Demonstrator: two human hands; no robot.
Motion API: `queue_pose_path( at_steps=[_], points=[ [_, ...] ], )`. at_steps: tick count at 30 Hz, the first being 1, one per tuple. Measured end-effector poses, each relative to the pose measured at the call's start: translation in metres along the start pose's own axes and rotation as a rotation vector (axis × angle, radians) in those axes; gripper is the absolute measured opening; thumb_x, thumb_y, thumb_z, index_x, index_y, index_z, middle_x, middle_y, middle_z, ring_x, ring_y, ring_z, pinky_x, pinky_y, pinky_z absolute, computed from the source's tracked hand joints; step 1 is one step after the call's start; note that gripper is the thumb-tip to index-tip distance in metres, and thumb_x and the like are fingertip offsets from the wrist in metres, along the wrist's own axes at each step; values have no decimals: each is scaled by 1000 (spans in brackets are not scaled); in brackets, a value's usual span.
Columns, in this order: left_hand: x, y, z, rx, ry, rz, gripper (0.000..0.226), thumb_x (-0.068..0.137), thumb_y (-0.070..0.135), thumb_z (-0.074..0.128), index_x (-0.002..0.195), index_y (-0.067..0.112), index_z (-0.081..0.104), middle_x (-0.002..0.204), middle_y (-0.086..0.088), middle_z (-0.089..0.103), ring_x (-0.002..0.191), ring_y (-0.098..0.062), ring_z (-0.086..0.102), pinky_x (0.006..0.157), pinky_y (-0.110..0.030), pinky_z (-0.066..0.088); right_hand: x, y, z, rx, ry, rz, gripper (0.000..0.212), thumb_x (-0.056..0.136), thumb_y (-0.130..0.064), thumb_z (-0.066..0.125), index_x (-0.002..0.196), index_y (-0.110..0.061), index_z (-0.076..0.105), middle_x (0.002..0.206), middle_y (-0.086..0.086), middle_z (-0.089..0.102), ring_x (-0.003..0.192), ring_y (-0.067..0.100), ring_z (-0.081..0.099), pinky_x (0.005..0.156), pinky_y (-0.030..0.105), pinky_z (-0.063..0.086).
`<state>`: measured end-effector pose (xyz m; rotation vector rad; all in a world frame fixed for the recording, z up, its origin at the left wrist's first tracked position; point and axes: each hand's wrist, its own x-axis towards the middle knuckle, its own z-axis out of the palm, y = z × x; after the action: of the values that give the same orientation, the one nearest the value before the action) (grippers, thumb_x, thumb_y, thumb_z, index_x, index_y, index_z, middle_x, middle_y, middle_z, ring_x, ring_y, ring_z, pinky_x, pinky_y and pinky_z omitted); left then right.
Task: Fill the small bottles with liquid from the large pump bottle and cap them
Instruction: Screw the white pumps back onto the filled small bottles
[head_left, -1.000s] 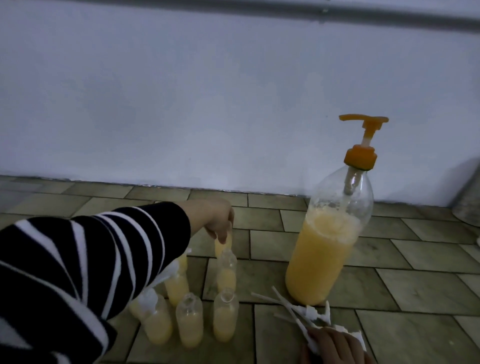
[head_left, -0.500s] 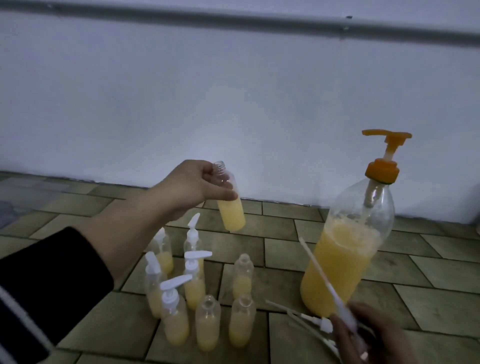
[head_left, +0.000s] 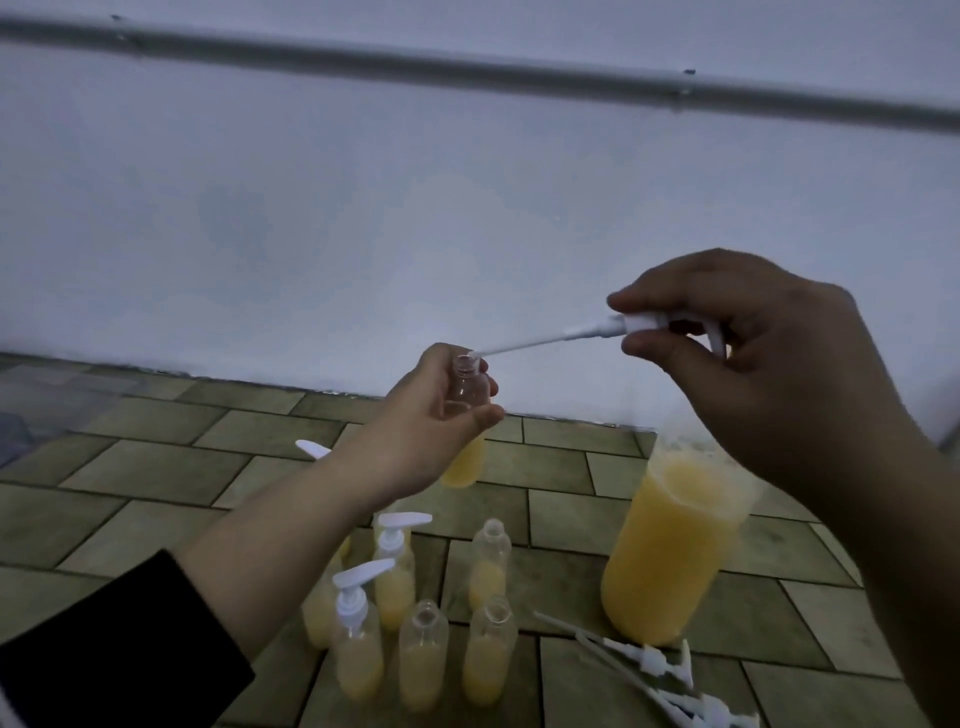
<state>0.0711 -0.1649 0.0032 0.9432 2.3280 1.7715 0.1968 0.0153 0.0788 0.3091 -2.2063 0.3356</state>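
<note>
The left hand is gripping a small bottle while the right hand, at three o'clock, is pinching a pump cap (capping step), whose tube probably needs threading down next.

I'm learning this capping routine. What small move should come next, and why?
Probably slide the pump cap in the right hand down so its tube enters the small bottle held by the left hand: the tube's tip sits at the open neck, not inside.
</note>
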Motion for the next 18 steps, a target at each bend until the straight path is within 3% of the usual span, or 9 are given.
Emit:
queue_pose_path(
  at_steps=[3, 8, 11, 13, 16, 18],
  points=[
    [-2, 2, -2, 84, -63, 39, 28, 88, 13, 63, 110, 19, 46, 101, 9, 61, 100, -11, 60, 88, -26, 49, 9, 2, -4, -38, -106, -34, 21, 82, -14, 70, 102, -19, 71, 95, -8, 66, 87, 3, 56, 76, 5, 41],
    [-7, 5, 2, 366, -158, 127, 27, 89, 27, 62, 107, 31, 42, 106, 15, 57, 100, 0, 53, 75, -8, 41, 33, -12, -6, -35, -317, -67, 26, 82, -20, 69, 106, -30, 69, 101, -13, 59, 83, -3, 56, 75, 7, 41],
    [-7, 13, 9, 278, -161, 113, 28, 89, 26, 62, 110, 27, 43, 107, 12, 58, 102, -3, 53, 82, -19, 43, 34, -21, 19, 57, -375, 44, 34, 79, -27, 73, 110, -35, 62, 96, -15, 62, 80, -5, 57, 70, 9, 44],
    [-7, 16, 12, 176, -141, 77, 31, 88, 21, 63, 111, 27, 44, 105, 13, 57, 103, -2, 54, 85, -19, 43, 30, -22, 40, 110, -325, 163, 22, 77, -32, 75, 96, -29, 64, 81, -12, 62, 69, -1, 56, 60, 11, 40],
    [-5, 17, 15, 164, -115, 56, 27, 86, 20, 65, 101, 29, 44, 91, 13, 55, 81, 12, 54, 67, -4, 42, 25, -17, 60, 105, -299, 324, 26, 75, -43, 74, 79, -20, 63, 70, -9, 58, 61, 5, 52, 54, 17, 35],
    [-5, 16, 14, 191, -98, 48, 25, 86, 22, 65, 92, 30, 43, 81, 13, 52, 69, 9, 53, 56, -5, 39, 25, -15, 61, 265, -355, 363, 28, 74, -41, 75, 92, -21, 68, 78, -11, 62, 70, 3, 57, 59, 15, 39]
  ],
)
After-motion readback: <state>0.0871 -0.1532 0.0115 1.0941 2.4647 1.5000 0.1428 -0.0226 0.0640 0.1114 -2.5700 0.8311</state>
